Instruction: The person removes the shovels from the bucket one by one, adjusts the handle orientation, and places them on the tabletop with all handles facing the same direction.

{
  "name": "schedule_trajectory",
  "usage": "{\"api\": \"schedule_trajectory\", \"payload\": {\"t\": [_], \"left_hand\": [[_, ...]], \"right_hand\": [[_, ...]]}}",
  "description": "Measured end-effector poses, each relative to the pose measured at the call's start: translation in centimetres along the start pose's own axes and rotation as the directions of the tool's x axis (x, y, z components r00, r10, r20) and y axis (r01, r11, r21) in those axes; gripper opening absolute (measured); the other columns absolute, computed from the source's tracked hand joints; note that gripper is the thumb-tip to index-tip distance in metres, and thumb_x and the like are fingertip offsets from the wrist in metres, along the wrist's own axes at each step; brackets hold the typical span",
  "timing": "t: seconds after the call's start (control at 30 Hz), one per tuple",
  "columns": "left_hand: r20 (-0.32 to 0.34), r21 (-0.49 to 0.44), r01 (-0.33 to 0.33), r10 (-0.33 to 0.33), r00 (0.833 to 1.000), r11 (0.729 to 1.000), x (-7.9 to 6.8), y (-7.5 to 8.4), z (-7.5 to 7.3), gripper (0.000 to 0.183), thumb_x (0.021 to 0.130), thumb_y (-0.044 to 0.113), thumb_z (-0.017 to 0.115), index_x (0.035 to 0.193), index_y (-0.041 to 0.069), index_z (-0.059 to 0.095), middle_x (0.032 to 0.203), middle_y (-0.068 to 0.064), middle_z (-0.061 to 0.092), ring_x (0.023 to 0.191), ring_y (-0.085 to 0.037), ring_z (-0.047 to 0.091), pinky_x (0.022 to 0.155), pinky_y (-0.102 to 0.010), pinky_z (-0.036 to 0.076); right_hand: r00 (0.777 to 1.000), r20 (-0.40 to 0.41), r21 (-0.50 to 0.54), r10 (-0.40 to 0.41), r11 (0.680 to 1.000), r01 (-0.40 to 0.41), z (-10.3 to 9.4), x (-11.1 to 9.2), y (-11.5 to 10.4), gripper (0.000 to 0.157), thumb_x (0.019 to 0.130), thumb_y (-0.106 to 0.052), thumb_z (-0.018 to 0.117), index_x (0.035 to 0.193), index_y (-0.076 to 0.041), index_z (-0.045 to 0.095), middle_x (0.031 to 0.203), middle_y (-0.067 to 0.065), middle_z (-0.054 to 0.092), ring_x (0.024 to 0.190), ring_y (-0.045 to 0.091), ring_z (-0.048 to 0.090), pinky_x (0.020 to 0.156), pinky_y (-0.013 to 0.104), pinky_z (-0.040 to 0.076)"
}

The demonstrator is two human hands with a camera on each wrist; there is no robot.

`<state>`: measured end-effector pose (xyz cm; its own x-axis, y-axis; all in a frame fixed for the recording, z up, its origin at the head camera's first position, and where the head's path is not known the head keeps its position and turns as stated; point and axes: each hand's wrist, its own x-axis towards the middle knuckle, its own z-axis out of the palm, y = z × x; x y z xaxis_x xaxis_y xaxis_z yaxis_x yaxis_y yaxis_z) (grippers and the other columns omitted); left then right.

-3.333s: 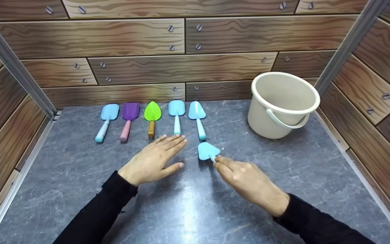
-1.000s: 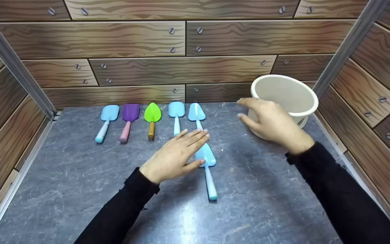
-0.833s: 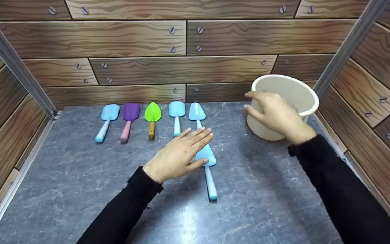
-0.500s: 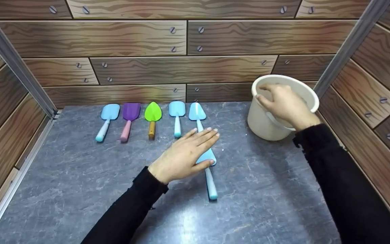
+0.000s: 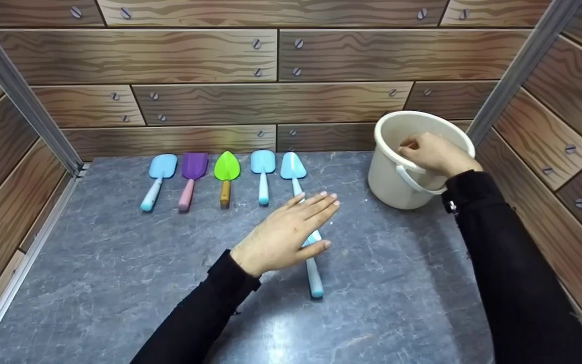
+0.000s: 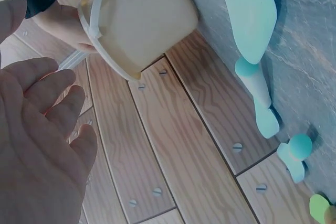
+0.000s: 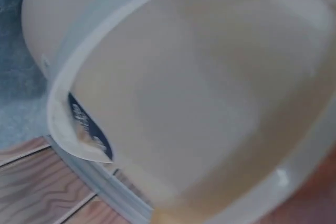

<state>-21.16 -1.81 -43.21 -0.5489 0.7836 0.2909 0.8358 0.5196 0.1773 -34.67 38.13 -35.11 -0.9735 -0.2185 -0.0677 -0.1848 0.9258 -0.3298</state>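
Observation:
My right hand (image 5: 435, 154) reaches down into a cream bucket (image 5: 389, 177) at the back right, its fingertips hidden low inside. Whatever those fingers hold, I cannot tell. My left hand (image 5: 291, 232) hovers palm down with fingers straight, overlapping a light-blue trowel (image 5: 314, 278) whose handle points toward me. The left wrist view shows the left hand's palm (image 6: 42, 129) with nothing in it, and that trowel's blade (image 6: 252, 19) off to the right. In the right wrist view the bucket's inside (image 7: 189, 87) fills the picture, with a dark printed label (image 7: 89, 127) near its rim.
A row along the back wall holds a blue shovel (image 5: 162, 166), a purple shovel (image 5: 194, 166), a green trowel (image 5: 227, 166), another blue shovel (image 5: 263, 162) and a blue trowel (image 5: 293, 166). Wood-patterned walls (image 5: 210, 103) enclose the grey tabletop (image 5: 119, 283). The bucket's handle (image 5: 412, 182) hangs in front.
My right hand laid the light-blue trowel on the table, then moved to the bucket and down into it. My left hand has drifted right, over that trowel.

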Motion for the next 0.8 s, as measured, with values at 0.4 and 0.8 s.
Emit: {"api": "schedule_trajectory", "payload": {"t": [0.4, 0.8], "left_hand": [[0.007, 0.017, 0.001, -0.001, 1.0, 1.0, -0.5, 0.1, -0.2, 0.076, 0.124, 0.049, 0.055, 0.186, 0.011, 0.032, 0.194, -0.01, 0.036, 0.183, -0.026, 0.031, 0.152, -0.058, 0.025], [0.011, 0.001, -0.005, 0.005, 1.0, 1.0, -0.4, 0.1, -0.1, 0.075, 0.124, 0.048, 0.057, 0.186, 0.011, 0.034, 0.194, -0.008, 0.037, 0.183, -0.027, 0.031, 0.151, -0.059, 0.027]], "right_hand": [[0.992, 0.114, -0.044, 0.057, 0.998, -0.053, 0.2, 0.7, 0.7, 0.055, 0.117, -0.041, 0.056, 0.148, 0.0, 0.077, 0.135, 0.028, 0.082, 0.114, 0.043, 0.074, 0.105, 0.06, 0.058], [0.964, 0.253, -0.114, 0.084, 0.992, -0.056, 0.9, 0.1, 2.0, 0.035, 0.106, -0.026, 0.067, 0.133, -0.008, 0.081, 0.108, 0.015, 0.081, 0.104, 0.036, 0.068, 0.086, 0.041, 0.049]]}}
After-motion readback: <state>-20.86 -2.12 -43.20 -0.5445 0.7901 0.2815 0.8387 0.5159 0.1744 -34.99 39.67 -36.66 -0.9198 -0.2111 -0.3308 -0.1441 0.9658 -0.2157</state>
